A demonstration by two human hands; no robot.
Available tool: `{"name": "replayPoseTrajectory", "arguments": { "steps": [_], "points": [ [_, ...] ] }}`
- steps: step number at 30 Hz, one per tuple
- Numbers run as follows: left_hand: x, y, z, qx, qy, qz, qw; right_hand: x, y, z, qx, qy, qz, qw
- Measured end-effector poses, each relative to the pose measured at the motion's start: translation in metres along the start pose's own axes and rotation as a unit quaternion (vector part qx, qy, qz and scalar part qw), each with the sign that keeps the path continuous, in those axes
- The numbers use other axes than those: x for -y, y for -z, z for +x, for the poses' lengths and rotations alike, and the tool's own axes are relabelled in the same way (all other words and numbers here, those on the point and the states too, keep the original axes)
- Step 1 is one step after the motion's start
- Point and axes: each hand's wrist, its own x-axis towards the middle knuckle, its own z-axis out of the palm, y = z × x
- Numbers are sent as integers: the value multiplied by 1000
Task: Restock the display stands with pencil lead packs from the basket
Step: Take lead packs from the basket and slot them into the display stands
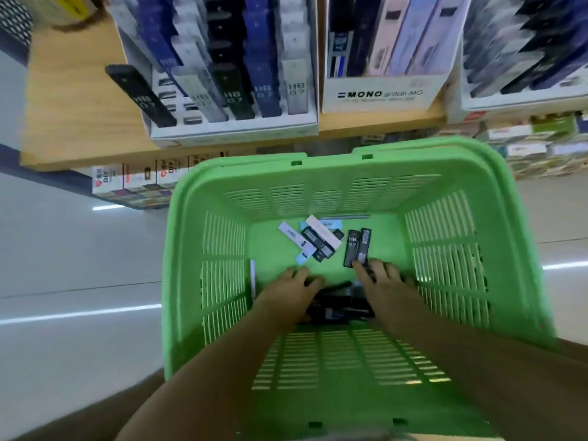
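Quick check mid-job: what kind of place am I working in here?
Most likely a stationery shop aisle. Cardboard display stands of HB 0.7 lead packs sit on a wooden shelf beside a MONO box, and the left hand and right hand reach into a green shopping basket of loose packs.

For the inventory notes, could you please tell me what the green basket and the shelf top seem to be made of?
Green basket: moulded plastic, seemingly; uniform colour, slotted walls, slight sheen. Shelf top: wood or wood-look laminate, matte, with pale grain; I cannot tell which.
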Motion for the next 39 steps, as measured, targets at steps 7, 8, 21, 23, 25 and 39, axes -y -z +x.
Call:
{"name": "replayPoseTrajectory", "arguments": {
  "steps": [7,8,21,23,25,39],
  "points": [
    [10,-1,3,-32,74,-31,996,-1,-6,22,-84,9,72,994],
    [12,0,4,-33,81,-44,995,-4,-5,25,-80,7,104,991],
    [-11,60,-19,-122,171,-781,588,25,83,6,178,-140,761,608],
    [-21,77,-35,-145,157,-824,525,25,99,-7,177,-120,787,579],
    [-33,90,-49,-175,153,-830,507,24,114,-21,177,-91,786,585],
    [-128,124,-111,-336,138,-631,685,20,147,-112,13,-14,773,634]
  ]
}}
